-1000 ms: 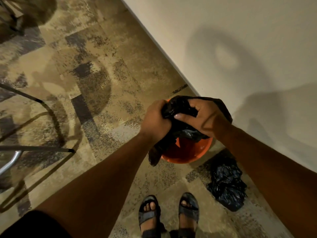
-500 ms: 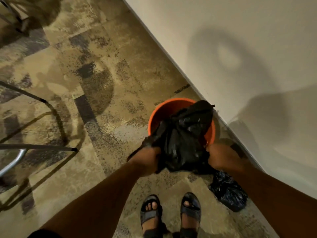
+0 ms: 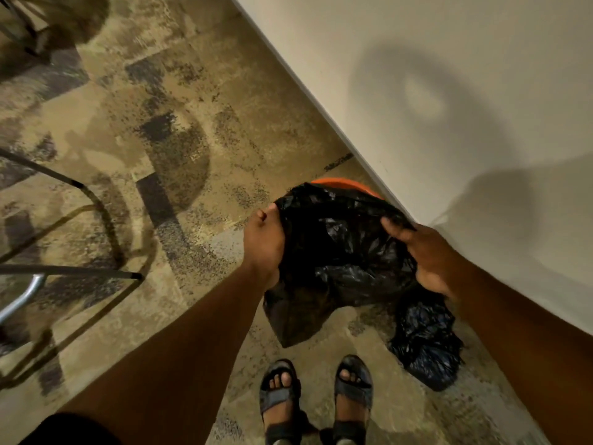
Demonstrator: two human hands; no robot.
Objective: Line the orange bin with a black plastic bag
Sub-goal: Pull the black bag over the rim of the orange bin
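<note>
The orange bin (image 3: 348, 183) stands on the carpet against the wall; only a sliver of its far rim shows. A black plastic bag (image 3: 340, 248) is spread over it and hides the rest. My left hand (image 3: 263, 241) grips the bag's left edge. My right hand (image 3: 423, 255) grips its right edge, close to the wall. A loose flap of the bag hangs down toward my feet.
A second crumpled black bag (image 3: 425, 345) lies on the carpet to the right of my sandalled feet (image 3: 316, 396). A pale wall (image 3: 449, 91) runs diagonally behind the bin. Metal chair legs (image 3: 73, 252) stand at the left.
Both hands have moved apart and away from me, stretching the bag wider. The bag now covers most of the bin's rim, which was largely visible half a second ago.
</note>
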